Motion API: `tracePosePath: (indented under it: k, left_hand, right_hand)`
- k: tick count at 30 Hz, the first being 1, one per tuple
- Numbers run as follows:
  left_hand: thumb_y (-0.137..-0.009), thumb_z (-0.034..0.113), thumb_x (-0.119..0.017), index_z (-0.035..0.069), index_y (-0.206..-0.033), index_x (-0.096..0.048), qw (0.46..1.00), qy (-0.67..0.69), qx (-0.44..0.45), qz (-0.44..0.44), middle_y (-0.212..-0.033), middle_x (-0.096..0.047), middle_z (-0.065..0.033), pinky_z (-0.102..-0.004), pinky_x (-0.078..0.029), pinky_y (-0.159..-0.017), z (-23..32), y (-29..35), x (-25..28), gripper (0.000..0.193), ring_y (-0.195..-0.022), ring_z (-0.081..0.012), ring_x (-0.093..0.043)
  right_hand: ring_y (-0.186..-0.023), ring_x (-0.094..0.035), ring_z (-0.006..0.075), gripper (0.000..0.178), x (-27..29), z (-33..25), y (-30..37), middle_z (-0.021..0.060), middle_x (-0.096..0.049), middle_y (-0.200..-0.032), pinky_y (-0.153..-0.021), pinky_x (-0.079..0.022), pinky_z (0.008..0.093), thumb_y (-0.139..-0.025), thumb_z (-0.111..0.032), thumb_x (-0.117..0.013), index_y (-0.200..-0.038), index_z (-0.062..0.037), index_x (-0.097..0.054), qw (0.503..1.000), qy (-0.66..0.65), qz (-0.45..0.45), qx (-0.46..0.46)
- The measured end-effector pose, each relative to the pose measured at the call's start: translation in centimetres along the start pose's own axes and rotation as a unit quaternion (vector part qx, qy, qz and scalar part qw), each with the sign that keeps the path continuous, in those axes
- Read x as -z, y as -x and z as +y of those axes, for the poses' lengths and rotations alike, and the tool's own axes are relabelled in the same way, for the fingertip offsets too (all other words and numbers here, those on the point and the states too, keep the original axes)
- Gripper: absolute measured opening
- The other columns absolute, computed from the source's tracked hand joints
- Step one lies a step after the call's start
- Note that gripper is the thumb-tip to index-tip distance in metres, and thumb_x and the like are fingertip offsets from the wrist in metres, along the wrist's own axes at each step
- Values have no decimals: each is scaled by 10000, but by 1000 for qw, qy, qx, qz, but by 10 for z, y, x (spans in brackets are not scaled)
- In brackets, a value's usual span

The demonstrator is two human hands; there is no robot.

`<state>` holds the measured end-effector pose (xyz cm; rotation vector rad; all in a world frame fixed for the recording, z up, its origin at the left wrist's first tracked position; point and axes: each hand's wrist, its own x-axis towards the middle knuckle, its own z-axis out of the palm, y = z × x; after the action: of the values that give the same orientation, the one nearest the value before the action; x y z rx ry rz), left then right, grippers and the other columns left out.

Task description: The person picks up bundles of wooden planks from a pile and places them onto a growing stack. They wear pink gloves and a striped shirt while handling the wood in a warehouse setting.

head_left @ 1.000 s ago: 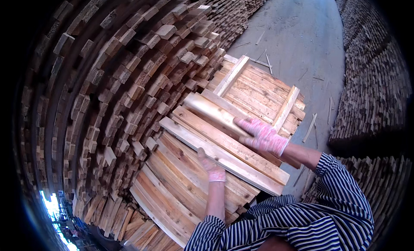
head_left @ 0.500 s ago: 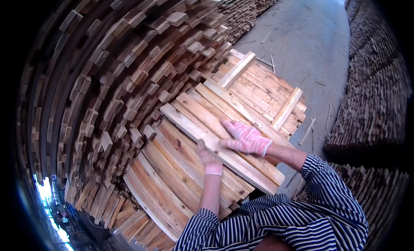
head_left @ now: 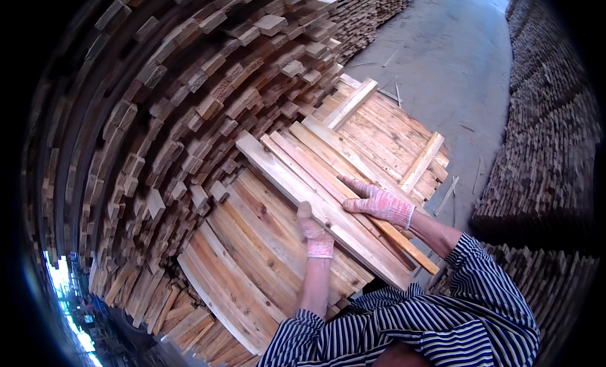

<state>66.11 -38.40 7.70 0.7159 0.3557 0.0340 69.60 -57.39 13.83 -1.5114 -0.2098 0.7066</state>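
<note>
My right hand (head_left: 382,205), in a pink-and-white knit glove, grips a narrow wooden plank (head_left: 410,248) tipped up on its edge, thumb on the near side. Beside that plank lies a pale wooden plank (head_left: 353,233), running from upper left to lower right. My left hand (head_left: 317,236), gloved alike, is at the near edge of the pale plank; its thumb shows but its other fingers are hidden. Beneath it spreads a layer of side-by-side boards (head_left: 252,241). Farther off, a board panel (head_left: 391,127) carries two crosswise battens.
A tall stack of wood pieces (head_left: 189,114) with uneven ends rises close on the left. Another stack (head_left: 543,127) lines the right side. Between them runs a grey floor (head_left: 448,58) with loose slivers scattered on it. Loose boards (head_left: 189,329) lie at the lower left.
The plank under my right hand has tipped from lying flat onto its edge. My right hand has shifted slightly right and now grips it; my left hand has moved slightly right.
</note>
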Motion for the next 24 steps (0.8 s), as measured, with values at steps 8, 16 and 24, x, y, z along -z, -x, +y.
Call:
tracePosePath:
  k: [8, 16, 24]
  left_hand:
    - [-827, 457, -675, -8, -1368, -516, 998, -1, 52, -23, -1253, -626, -165, -441, -520, -992, -16, -29, -3, 731, -1108, -320, -634]
    - [-864, 557, -614, -29, -1329, -552, 998, -40, 48, 7, -1143, -665, -141, -423, -534, -953, -24, -33, -11, 750, -1051, -279, -638]
    - [-853, 475, -683, 3, -1340, -554, 992, 76, 71, -70, -1233, -664, -166, -424, -531, -997, -22, -37, -3, 690, -1117, -301, -648]
  right_hand:
    - [-1319, -554, 326, 826, 58, -8, 6, 213, -528, -1472, -1129, -429, 386, -847, -437, -755, -1567, -245, -397, 960, 240, 147, 13]
    - [-1202, -586, 394, 431, 114, 48, -65, 188, -573, -1331, -1017, -484, 442, -1043, -350, -483, -1450, -213, -515, 894, 415, 135, 105]
    - [-1120, -585, 452, 523, 85, 11, -60, 227, -570, -1260, -970, -495, 497, -1020, -393, -487, -1467, -124, -448, 761, 619, 135, 138]
